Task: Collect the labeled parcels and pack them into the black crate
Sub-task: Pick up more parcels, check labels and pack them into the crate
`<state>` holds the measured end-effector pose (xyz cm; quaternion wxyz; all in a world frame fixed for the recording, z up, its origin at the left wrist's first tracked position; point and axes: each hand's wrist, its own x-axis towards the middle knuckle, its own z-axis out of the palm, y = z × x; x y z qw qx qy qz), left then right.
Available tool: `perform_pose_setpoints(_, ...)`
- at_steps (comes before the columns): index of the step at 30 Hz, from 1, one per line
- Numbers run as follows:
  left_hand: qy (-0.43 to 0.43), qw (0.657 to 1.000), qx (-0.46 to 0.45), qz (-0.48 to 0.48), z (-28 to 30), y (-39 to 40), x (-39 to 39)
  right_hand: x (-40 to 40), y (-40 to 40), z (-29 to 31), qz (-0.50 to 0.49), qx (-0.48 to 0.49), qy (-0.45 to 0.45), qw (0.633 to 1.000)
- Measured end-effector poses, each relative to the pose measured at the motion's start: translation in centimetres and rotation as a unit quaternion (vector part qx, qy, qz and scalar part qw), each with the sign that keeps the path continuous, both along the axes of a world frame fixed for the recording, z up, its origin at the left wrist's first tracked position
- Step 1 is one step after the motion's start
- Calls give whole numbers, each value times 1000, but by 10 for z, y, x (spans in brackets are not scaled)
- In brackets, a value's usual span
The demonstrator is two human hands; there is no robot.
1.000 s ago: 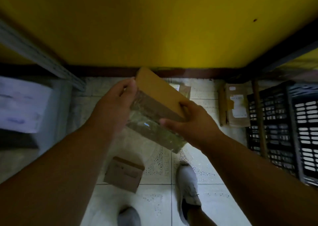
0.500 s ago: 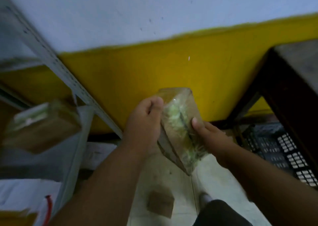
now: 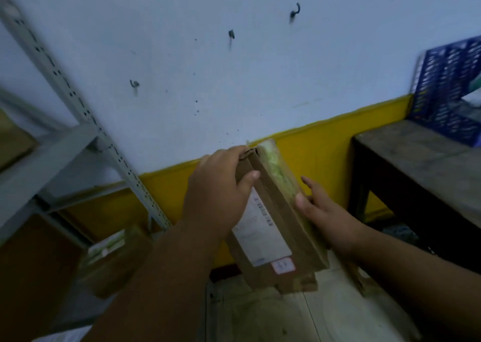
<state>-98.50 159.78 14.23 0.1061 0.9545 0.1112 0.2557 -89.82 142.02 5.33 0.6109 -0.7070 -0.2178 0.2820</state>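
Looks to me like a small storeroom or parcel-sorting back room. I see a grey slotted-angle metal shelving rack (image 3: pixel 86 122) at left with brown cardboard boxes (image 3: pixel 114 261) on its lower levels. The painted wall (image 3: pixel 234 68) is pale on top with a yellow band below and carries 3 small dark hooks (image 3: pixel 231 34). At right, a rough dark wooden table (image 3: pixel 416 164) holds a blue perforated plastic crate (image 3: pixel 447 86). The floor (image 3: pixel 312 315) is light tile. The cardboard parcel (image 3: pixel 270 224) in hand carries a white shipping label (image 3: pixel 260 235).
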Motion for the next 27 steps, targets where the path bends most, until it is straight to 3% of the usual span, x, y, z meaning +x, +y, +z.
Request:
perform_pose_setpoints(3,23,999,47,4,5,-24,1,-4,-18,10,75,55,-12,996)
perform_pose_setpoints(7,35,998,42,27,1,-50,2,4,-38,14,111,91,14,990)
perform_pose_setpoints(12,-44,996,25,79,-5,-87,13,39,-56,19,110,125,-7,986)
perform_pose_setpoints(15,-64,983,20,171,-17,-109,10,58,-70,25,98,156,12,983)
perform_pose_setpoints(17,-76,968,-9,237,-26,-120,6,69,-77,26,100,170,32,980)
perform_pose_setpoints(19,-110,948,-123,272,-34,-135,-6,73,-80,28,124,182,62,973)
perform_pose_setpoints(22,-214,863,-374,265,-36,-164,-39,57,-75,34,201,197,105,954)
perform_pose_setpoints(25,-306,706,-609,191,-34,-182,-81,25,-71,46,269,216,130,930)
perform_pose_setpoints(26,-321,668,-651,163,-31,-188,-94,13,-71,51,288,219,132,923)
perform_pose_setpoints(27,-333,656,-659,157,-27,-195,-108,0,-72,57,310,219,132,916)
